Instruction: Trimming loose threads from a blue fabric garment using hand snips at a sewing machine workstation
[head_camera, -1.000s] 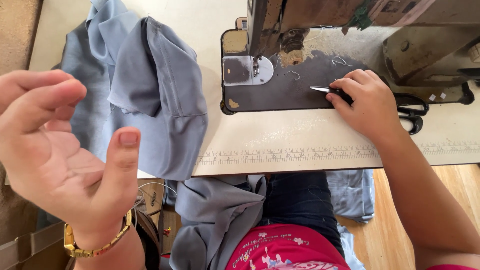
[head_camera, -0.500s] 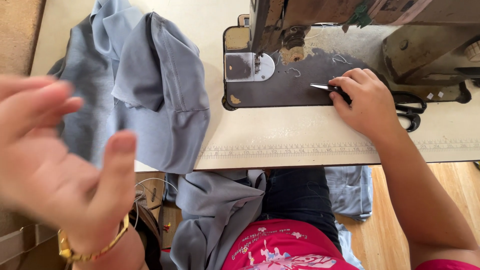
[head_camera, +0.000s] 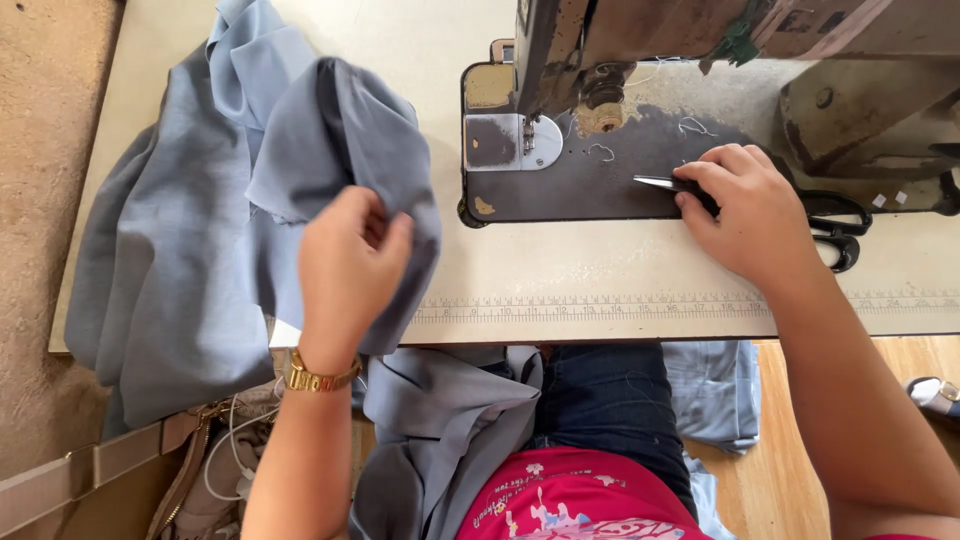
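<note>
My left hand (head_camera: 347, 268), with a gold watch (head_camera: 318, 377) at the wrist, rests on the heap of grey-blue fabric (head_camera: 200, 240) at the left of the sewing table, fingers curled onto a fold. My right hand (head_camera: 752, 212) lies on the dark bed of the sewing machine (head_camera: 600, 170) and is closed on a small metal snipper (head_camera: 665, 184), its tip pointing left toward the needle plate (head_camera: 512, 142). More of the same grey fabric (head_camera: 440, 430) hangs over my lap.
Black-handled scissors (head_camera: 835, 225) lie just right of my right hand. A printed ruler strip (head_camera: 600, 308) runs along the table's front edge (head_camera: 650, 335). A tan bag with a strap (head_camera: 190, 470) sits on the floor at the lower left.
My left hand has dropped from an open raised position near the camera down onto the grey fabric. The right hand has stayed on the machine bed with the snipper.
</note>
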